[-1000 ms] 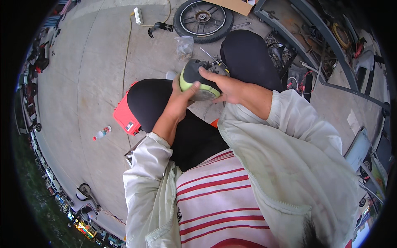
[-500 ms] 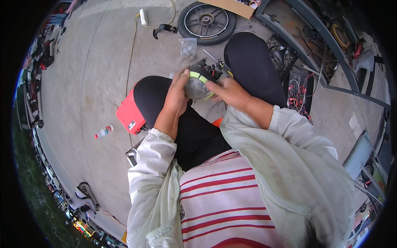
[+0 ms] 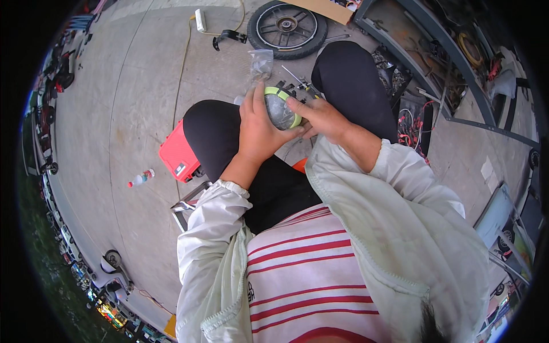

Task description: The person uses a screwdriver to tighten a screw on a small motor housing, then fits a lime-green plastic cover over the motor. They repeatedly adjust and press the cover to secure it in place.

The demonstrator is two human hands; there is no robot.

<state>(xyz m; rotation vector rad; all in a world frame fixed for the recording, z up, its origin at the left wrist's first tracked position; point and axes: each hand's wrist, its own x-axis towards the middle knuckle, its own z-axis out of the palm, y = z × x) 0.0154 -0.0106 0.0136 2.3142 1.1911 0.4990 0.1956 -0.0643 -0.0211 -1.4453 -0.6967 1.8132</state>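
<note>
I sit with both knees up in black trousers. Between them I hold a round grey part with a yellow-green rim (image 3: 281,108). My left hand (image 3: 258,130) cups it from the left and below, thumb along its edge. My right hand (image 3: 320,117) grips it from the right, fingers laid over the grey face. Both white jacket sleeves reach up from the lower edge. Small dark parts and a thin tool (image 3: 295,84) lie on the concrete just beyond the hands.
A spoked wheel with tyre (image 3: 287,28) lies on the concrete ahead, a clear plastic bag (image 3: 261,63) near it. A red case (image 3: 179,153) sits by my left leg, a small bottle (image 3: 140,178) further left. A metal rack with wires and parts (image 3: 434,74) stands to the right.
Both hands and the round part have shifted slightly away from my body, toward the knees. The grip on the part stays the same.
</note>
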